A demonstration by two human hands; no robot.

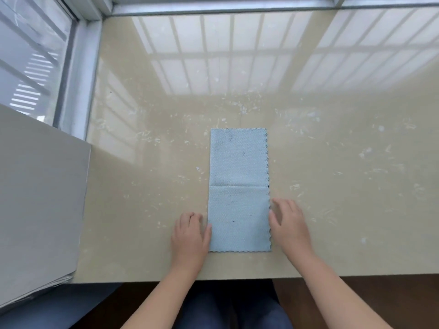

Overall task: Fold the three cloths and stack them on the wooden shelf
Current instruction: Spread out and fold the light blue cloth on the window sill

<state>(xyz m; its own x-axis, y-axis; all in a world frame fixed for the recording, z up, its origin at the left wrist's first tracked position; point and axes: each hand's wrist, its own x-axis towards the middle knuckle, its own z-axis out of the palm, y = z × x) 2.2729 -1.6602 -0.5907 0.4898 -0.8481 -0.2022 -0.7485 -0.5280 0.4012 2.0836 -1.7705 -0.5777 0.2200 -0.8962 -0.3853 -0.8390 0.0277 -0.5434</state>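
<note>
1. The pale blue cloth (pixel 238 176) lay flat mid-surface (pixel 356 162), folded into a long strip running 12 to 6 o'clock, with a crease across its middle.
2. The left hand (pixel 190 236) sat at the cloth's 8 o'clock, fingers relaxed and gripping nothing, thumb against the left edge.
3. The right hand (pixel 289 226) sat at 4 o'clock, fingers loosely spread, tips at the scalloped right edge, holding nothing.
4. A grey board (pixel 40 198) lay at 9 o'clock, well apart from the cloth.
</note>
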